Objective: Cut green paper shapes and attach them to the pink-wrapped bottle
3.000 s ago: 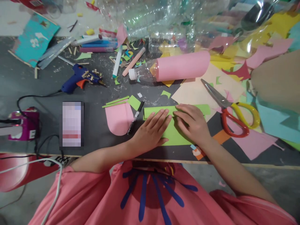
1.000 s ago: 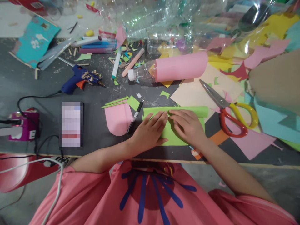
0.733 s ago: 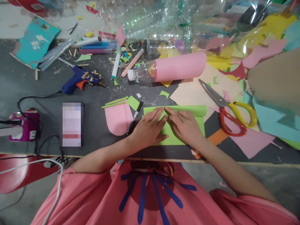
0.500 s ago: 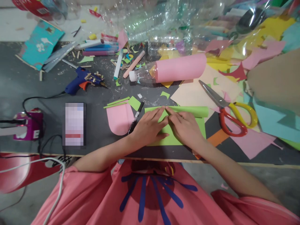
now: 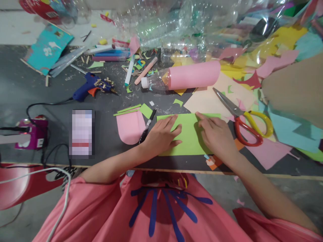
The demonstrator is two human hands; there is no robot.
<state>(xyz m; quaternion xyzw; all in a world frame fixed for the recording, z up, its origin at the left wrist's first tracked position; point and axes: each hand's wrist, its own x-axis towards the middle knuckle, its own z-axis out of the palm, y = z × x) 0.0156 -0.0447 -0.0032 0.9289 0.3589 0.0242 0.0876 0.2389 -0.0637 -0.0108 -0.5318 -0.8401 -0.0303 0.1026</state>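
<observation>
A sheet of bright green paper [image 5: 186,134] lies flat near the table's front edge. On its left part rests my left hand [image 5: 164,134], fingers spread and pressing down. My right hand [image 5: 214,134] is on the sheet's right part, its index finger stretched toward the far edge and the other fingers partly bent. Neither hand grips anything. Just left of my left hand lie a black marker [image 5: 148,126] and a pink rounded paper piece [image 5: 130,127] with thin green strips [image 5: 127,110] on it. Scissors [image 5: 242,117] with red and yellow handles lie right of my right hand.
A clear bottle [image 5: 194,75] wrapped in pink paper lies beyond the sheet. At left are a blue glue gun [image 5: 88,86] with its cord, a phone [image 5: 82,134] and a purple box [image 5: 31,134]. Markers, paper scraps and clear plastic bottles [image 5: 161,27] crowd the back.
My right hand has slid to the right along the far edge, away from my left hand. The far edge, curled over before, now lies flat. My left hand has stayed nearly in place.
</observation>
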